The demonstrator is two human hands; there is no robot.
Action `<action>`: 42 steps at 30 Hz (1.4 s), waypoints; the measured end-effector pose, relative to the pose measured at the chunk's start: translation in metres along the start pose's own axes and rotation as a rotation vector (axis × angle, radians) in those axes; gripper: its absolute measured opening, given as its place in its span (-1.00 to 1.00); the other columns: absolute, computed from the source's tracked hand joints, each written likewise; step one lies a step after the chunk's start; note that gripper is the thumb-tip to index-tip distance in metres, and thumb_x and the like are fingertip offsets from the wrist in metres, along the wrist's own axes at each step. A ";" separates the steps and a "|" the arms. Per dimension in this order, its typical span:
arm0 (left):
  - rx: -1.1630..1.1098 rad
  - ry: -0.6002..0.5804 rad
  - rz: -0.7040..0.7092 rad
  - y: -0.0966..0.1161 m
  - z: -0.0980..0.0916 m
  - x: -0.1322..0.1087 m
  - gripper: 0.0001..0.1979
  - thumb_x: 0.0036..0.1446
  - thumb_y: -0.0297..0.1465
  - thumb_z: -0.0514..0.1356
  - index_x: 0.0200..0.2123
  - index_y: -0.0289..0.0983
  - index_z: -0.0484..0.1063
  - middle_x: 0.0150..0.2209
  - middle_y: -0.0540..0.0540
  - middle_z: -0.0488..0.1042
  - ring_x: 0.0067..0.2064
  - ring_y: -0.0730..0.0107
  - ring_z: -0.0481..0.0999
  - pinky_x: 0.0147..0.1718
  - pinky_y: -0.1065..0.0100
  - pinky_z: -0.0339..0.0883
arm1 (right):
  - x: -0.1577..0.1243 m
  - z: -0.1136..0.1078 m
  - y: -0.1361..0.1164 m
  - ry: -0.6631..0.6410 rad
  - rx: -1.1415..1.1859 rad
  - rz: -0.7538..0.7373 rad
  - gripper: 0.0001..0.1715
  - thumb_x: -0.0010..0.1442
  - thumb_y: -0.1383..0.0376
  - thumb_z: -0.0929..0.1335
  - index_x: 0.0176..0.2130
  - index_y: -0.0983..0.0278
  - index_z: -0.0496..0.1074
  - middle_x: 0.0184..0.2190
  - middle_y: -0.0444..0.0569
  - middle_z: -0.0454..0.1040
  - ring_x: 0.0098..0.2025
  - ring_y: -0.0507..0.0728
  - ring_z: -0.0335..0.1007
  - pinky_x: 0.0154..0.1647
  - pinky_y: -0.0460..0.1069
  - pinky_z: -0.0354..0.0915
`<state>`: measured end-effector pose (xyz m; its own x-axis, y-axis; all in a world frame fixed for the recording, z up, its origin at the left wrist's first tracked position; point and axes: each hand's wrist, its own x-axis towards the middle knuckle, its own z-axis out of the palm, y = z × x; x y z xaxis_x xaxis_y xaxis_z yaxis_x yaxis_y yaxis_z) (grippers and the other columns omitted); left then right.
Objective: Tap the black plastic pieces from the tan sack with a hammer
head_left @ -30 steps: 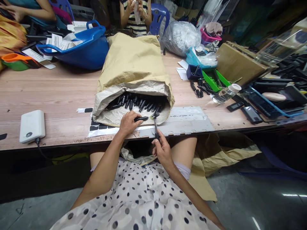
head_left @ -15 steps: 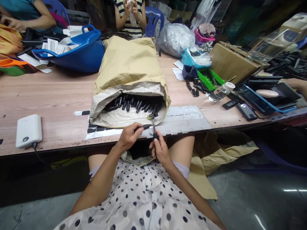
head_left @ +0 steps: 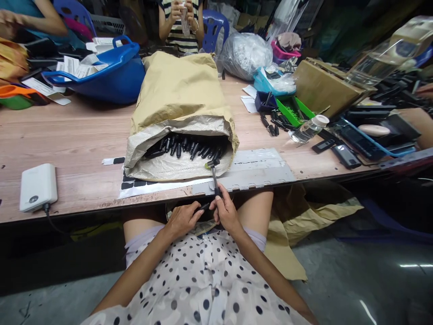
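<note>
Clasping slim T-headed rod [head_left: 214, 178], black tube [head_left: 202, 208]

No legible text, brand, no. or sign was found. Printed lines are seen on paper slips [head_left: 72, 65] in the blue basin [head_left: 115, 83] at 10 o'clock; too small to be read. Card [head_left: 184, 16] held by a person at 12 o'clock: print blurred. Sticker sheet [head_left: 135, 184] at 7 o'clock of the sack [head_left: 179, 90]: black blocks only. Black rod [head_left: 214, 178] in right hand [head_left: 226, 214], black piece [head_left: 202, 208] in left hand [head_left: 181, 220]: markings not made out.
</note>
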<state>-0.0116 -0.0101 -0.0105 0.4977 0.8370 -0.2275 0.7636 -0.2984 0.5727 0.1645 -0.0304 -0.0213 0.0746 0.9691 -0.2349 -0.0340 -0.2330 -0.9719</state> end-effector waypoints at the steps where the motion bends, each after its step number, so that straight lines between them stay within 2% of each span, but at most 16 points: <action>1: 0.021 -0.027 -0.041 0.000 0.001 0.000 -0.72 0.34 -0.25 -0.01 -0.16 -0.18 0.47 -0.33 -0.09 0.60 -0.27 0.14 0.61 -0.34 0.28 0.30 | 0.000 0.000 -0.002 -0.003 -0.003 -0.002 -0.25 0.27 0.01 0.24 0.35 0.19 0.13 -0.53 -0.28 0.35 -0.76 -0.09 0.11 -0.79 -0.17 0.08; 6: 0.111 -0.155 -0.193 0.001 0.002 0.001 -0.81 0.26 -0.33 0.12 -0.19 -0.21 0.52 -0.32 -0.19 0.62 -0.22 0.00 0.63 -0.34 0.24 0.27 | -0.001 0.001 -0.006 0.005 -0.012 0.010 -0.23 0.24 -0.02 0.24 0.33 0.22 0.14 -0.58 -0.31 0.34 -0.77 -0.08 0.10 -0.80 -0.17 0.04; 10: -0.083 -0.176 -0.121 0.011 -0.018 0.004 -0.87 0.16 -0.30 0.21 -0.30 -0.19 0.53 -0.41 -0.06 0.60 -0.33 0.19 0.59 -0.41 0.33 0.24 | -0.001 0.001 -0.005 -0.003 -0.012 0.018 -0.22 0.23 -0.02 0.24 0.33 0.22 0.14 -0.59 -0.32 0.33 -0.78 -0.07 0.10 -0.80 -0.16 0.03; 12: -0.210 -0.058 -0.060 0.017 -0.037 0.012 -0.78 0.19 -0.22 0.16 -0.37 -0.20 0.51 -0.46 -0.01 0.57 -0.41 0.30 0.54 -0.43 0.37 0.25 | -0.001 0.001 -0.006 -0.002 -0.012 0.013 -0.22 0.23 -0.02 0.25 0.33 0.22 0.14 -0.59 -0.32 0.32 -0.77 -0.07 0.10 -0.80 -0.16 0.02; 14: -0.221 0.202 -0.089 0.020 -0.057 0.028 -0.75 0.21 -0.20 0.13 -0.38 -0.20 0.50 -0.44 -0.02 0.57 -0.39 0.33 0.52 -0.37 0.36 0.29 | -0.001 0.001 -0.006 0.003 -0.013 0.010 -0.21 0.23 -0.02 0.25 0.33 0.24 0.14 -0.60 -0.33 0.31 -0.77 -0.07 0.09 -0.80 -0.16 0.02; 15: -0.187 0.354 -0.152 0.019 -0.066 0.038 -0.77 0.21 -0.21 0.13 -0.35 -0.20 0.50 -0.41 -0.03 0.58 -0.35 0.30 0.53 -0.33 0.34 0.30 | -0.001 0.001 -0.006 0.007 -0.012 0.010 -0.21 0.23 -0.02 0.25 0.33 0.24 0.14 -0.60 -0.33 0.31 -0.77 -0.07 0.09 -0.80 -0.16 0.02; 17: -0.103 0.572 -0.346 0.013 -0.080 0.062 -0.80 0.20 -0.22 0.16 -0.26 -0.19 0.50 -0.37 -0.08 0.59 -0.27 0.19 0.55 -0.27 0.27 0.32 | -0.001 0.002 -0.007 0.010 -0.008 0.013 -0.21 0.23 -0.01 0.25 0.34 0.24 0.14 -0.60 -0.33 0.31 -0.77 -0.08 0.08 -0.80 -0.17 0.02; 20: -0.050 0.697 -0.519 -0.003 -0.091 0.096 -0.79 0.16 -0.22 0.20 -0.21 -0.21 0.48 -0.23 -0.20 0.60 -0.12 0.00 0.56 -0.20 0.16 0.33 | -0.001 0.002 -0.007 0.006 0.001 0.021 -0.21 0.23 0.00 0.26 0.34 0.23 0.14 -0.60 -0.33 0.30 -0.77 -0.08 0.08 -0.80 -0.17 0.01; 23: -0.039 0.707 -0.568 -0.016 -0.092 0.113 -0.81 0.13 -0.22 0.24 -0.27 -0.21 0.47 -0.20 -0.26 0.59 -0.09 -0.08 0.55 -0.19 0.11 0.34 | 0.000 0.002 -0.006 0.008 0.005 0.031 -0.19 0.22 0.00 0.26 0.35 0.23 0.14 -0.60 -0.33 0.30 -0.77 -0.08 0.07 -0.80 -0.17 0.02; 25: -0.033 0.704 -0.577 -0.020 -0.091 0.111 -0.84 0.12 -0.23 0.25 -0.31 -0.19 0.47 -0.24 -0.23 0.58 -0.11 -0.07 0.55 -0.19 0.11 0.34 | 0.000 0.002 -0.005 0.008 0.005 0.035 -0.18 0.21 0.00 0.26 0.35 0.23 0.13 -0.60 -0.33 0.30 -0.77 -0.08 0.08 -0.80 -0.17 0.03; 28: -0.007 0.742 -0.571 -0.023 -0.091 0.093 -0.87 0.11 -0.26 0.24 -0.31 -0.18 0.48 -0.23 -0.19 0.58 -0.13 -0.01 0.54 -0.20 0.14 0.33 | -0.001 0.001 -0.005 0.006 0.001 0.037 -0.17 0.21 -0.01 0.26 0.36 0.23 0.12 -0.59 -0.33 0.30 -0.76 -0.08 0.08 -0.80 -0.17 0.05; 31: 0.015 0.776 -0.489 -0.023 -0.089 0.069 -0.85 0.14 -0.27 0.22 -0.26 -0.19 0.49 -0.14 -0.15 0.56 -0.18 0.12 0.52 -0.19 0.20 0.34 | -0.002 0.002 -0.005 0.000 -0.002 0.033 -0.18 0.23 0.00 0.25 0.36 0.23 0.12 -0.58 -0.33 0.30 -0.76 -0.08 0.08 -0.79 -0.17 0.05; 34: -0.026 0.666 -0.297 -0.021 -0.082 0.057 -0.87 0.16 -0.30 0.20 -0.24 -0.19 0.48 -0.18 -0.08 0.56 -0.21 0.24 0.50 -0.17 0.27 0.34 | -0.002 0.002 -0.006 0.004 -0.001 0.018 -0.19 0.24 0.01 0.25 0.37 0.24 0.11 -0.57 -0.32 0.29 -0.76 -0.08 0.07 -0.78 -0.16 0.05; 37: -0.038 0.504 -0.119 -0.019 -0.072 0.061 -0.88 0.15 -0.33 0.21 -0.24 -0.17 0.50 -0.22 -0.04 0.56 -0.13 0.24 0.49 -0.13 0.31 0.33 | -0.003 0.001 -0.005 0.017 -0.008 0.003 -0.21 0.26 0.02 0.27 0.37 0.24 0.13 -0.55 -0.30 0.28 -0.76 -0.09 0.06 -0.77 -0.15 0.06; 40: -0.015 0.449 -0.070 -0.019 -0.066 0.071 -0.85 0.16 -0.31 0.21 -0.20 -0.15 0.53 -0.18 -0.04 0.55 -0.12 0.25 0.48 -0.13 0.30 0.32 | -0.005 0.000 0.000 0.044 -0.045 -0.026 -0.25 0.29 0.04 0.27 0.37 0.22 0.17 -0.54 -0.28 0.29 -0.74 -0.08 0.06 -0.75 -0.15 0.10; 42: -0.012 0.441 -0.067 -0.020 -0.065 0.075 -0.82 0.17 -0.29 0.20 -0.17 -0.13 0.54 -0.18 -0.04 0.54 -0.14 0.26 0.48 -0.14 0.31 0.32 | -0.008 -0.003 0.004 0.080 -0.097 -0.073 -0.29 0.31 0.06 0.27 0.35 0.20 0.22 -0.53 -0.25 0.32 -0.68 -0.05 0.15 -0.69 -0.13 0.19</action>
<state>-0.0162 0.0880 0.0124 0.2217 0.9708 0.0919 0.7821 -0.2333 0.5778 0.1665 -0.0392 -0.0237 0.1529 0.9752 -0.1601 0.0703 -0.1724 -0.9825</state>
